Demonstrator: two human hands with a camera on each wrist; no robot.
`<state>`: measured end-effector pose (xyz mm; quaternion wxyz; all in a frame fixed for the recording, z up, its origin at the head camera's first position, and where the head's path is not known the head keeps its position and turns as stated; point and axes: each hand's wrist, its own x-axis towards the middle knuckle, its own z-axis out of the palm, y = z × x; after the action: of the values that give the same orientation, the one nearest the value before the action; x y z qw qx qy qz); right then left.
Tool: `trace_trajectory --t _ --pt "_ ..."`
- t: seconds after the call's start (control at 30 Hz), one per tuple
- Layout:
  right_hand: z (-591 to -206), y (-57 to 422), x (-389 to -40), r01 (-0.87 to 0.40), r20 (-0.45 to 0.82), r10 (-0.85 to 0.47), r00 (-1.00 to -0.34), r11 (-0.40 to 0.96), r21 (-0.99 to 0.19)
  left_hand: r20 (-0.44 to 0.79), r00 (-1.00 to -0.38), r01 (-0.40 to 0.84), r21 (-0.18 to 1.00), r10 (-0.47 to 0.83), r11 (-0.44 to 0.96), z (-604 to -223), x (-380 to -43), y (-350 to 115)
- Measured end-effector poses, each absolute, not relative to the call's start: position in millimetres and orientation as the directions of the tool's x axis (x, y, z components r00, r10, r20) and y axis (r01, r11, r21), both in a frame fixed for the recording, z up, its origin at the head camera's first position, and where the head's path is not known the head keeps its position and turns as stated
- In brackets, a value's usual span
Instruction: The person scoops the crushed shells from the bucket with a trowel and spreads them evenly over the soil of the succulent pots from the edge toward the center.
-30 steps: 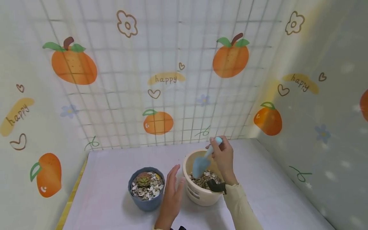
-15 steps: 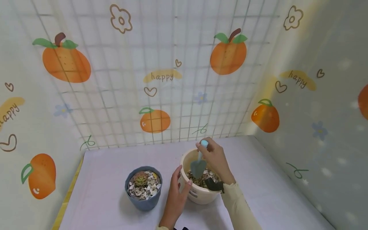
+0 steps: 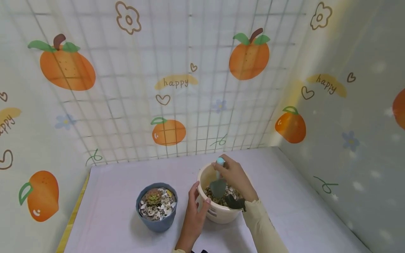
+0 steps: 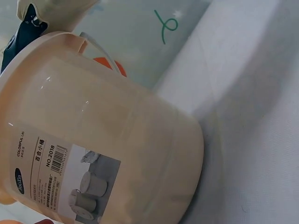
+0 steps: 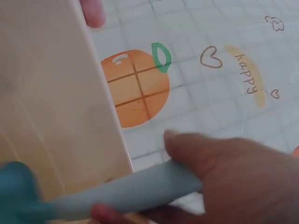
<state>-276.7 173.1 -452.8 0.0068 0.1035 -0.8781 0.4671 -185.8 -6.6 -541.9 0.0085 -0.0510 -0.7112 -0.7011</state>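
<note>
A small light-blue trowel (image 3: 218, 188) stands blade down inside a cream bucket (image 3: 221, 215), over gravel and pale stone chips (image 3: 232, 192). My right hand (image 3: 235, 175) grips its handle from above; in the right wrist view the thumb and fingers close round the handle (image 5: 126, 191). At the bucket's left side my left hand (image 3: 193, 219) touches the outer wall, fingers mostly straight and thumb spread toward the front. The left wrist view is filled by the bucket wall (image 4: 107, 112) and its printed label (image 4: 60, 179). Whether the blade touches the gravel is unclear.
Left of my left hand stands a blue pot (image 3: 157, 225) with a succulent (image 3: 154, 197) and white stone chips. A pale cloth covers the table (image 3: 110, 196). Printed curtain walls (image 3: 171, 63) enclose the back and sides, with a wire grid behind the back one.
My left hand has moved right onto the bucket's side. My right hand has brought the trowel left and lower, turning it more upright inside the bucket. The head view has shifted slightly.
</note>
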Motion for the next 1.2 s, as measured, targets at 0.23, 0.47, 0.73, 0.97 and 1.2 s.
trace_trajectory --t 0.23,0.47,0.73,0.97,1.2 --pt "-453.7 174.8 -277.1 -0.184 0.045 -0.218 -0.975 0.675 -0.714 0.082 -0.995 0.082 0.997 0.062 0.007 -541.7 -185.8 -6.4" --pt "-454.6 175.6 -275.8 -0.246 0.076 -0.249 -0.965 0.777 -0.579 0.073 -0.995 0.074 0.997 0.063 0.018 -543.9 -185.7 -6.7" --pt "-457.9 174.4 -276.9 -0.206 0.088 -0.197 -0.976 0.735 -0.646 0.063 -0.996 0.064 0.998 0.055 0.012 -542.6 -184.9 -6.9" --pt "-454.9 173.6 -274.5 -0.141 0.124 -0.072 -0.990 0.655 -0.743 0.057 -0.997 0.058 0.998 0.058 0.013 -541.5 -183.9 -6.8" --pt "-452.4 175.3 -272.6 -0.154 0.230 0.058 -0.971 0.581 -0.799 0.053 -0.997 0.054 0.998 0.049 0.013 -541.2 -184.5 -6.3"
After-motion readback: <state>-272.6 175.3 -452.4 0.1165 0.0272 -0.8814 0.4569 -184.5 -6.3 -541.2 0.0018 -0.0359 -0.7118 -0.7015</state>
